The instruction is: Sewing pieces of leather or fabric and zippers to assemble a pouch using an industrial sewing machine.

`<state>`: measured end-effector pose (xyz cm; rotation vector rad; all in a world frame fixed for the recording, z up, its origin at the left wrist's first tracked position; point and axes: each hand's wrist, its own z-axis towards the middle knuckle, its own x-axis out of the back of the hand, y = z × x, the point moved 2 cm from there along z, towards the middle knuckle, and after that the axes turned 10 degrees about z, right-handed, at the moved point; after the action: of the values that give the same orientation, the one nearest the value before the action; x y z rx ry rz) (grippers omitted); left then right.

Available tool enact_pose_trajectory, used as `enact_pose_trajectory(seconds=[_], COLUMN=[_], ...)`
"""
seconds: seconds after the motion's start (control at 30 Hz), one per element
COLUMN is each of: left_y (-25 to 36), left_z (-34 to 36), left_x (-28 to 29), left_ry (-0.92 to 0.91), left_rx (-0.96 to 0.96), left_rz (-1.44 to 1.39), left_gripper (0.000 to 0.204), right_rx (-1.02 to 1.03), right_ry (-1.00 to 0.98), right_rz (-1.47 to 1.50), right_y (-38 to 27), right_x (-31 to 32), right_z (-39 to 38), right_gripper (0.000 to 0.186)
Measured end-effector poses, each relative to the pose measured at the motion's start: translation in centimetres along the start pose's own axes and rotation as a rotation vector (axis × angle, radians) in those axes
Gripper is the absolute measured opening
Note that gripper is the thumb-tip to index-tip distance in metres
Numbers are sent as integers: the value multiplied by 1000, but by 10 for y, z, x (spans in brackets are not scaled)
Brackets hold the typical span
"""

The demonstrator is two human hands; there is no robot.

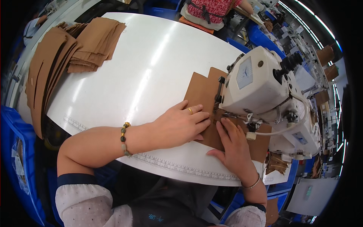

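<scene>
A brown fabric piece (197,87) lies on the white table and runs under the head of a white sewing machine (261,81). My left hand (184,123) rests on the fabric left of the needle area, palm down with fingers stretched out. Just in front of the needle area, my right hand (231,145) presses on the same fabric with its fingers extended and its thumb held apart. The needle itself is hidden behind the machine head and my fingers. More of the brown fabric shows to the right of my right hand.
Stacks of brown cut fabric (99,41) lie at the table's far left, some hanging over the edge (42,75). A printed ruler scale (181,168) follows the near edge of the white table (151,49). Blue bins (19,162) stand around, and another person (211,11) sits beyond the table.
</scene>
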<state>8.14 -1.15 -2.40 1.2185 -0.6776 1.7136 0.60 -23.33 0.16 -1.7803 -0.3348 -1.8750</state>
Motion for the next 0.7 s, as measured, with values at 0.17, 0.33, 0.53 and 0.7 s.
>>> enact_pose_trajectory(seconds=[0.17,0.33,0.53,0.7], left_y=[-1,-5,-4,-4], left_z=[4,8,8,9], left_x=[-5,-8,-13,-14], left_ry=[-3,-35,-18,-33], left_rx=[40,48,47,44], left_rz=[56,39,19,20], left_gripper=[48,54,56,55], right_rx=[-57,-18,7,-493], right_ry=[21,28,512,1248], right_rz=[-10,-31,-201,-439], right_y=[1,9,44,210], right_x=[0,3,81,239], right_z=[5,5,-81,-195], right_gripper=[93,92,28,40])
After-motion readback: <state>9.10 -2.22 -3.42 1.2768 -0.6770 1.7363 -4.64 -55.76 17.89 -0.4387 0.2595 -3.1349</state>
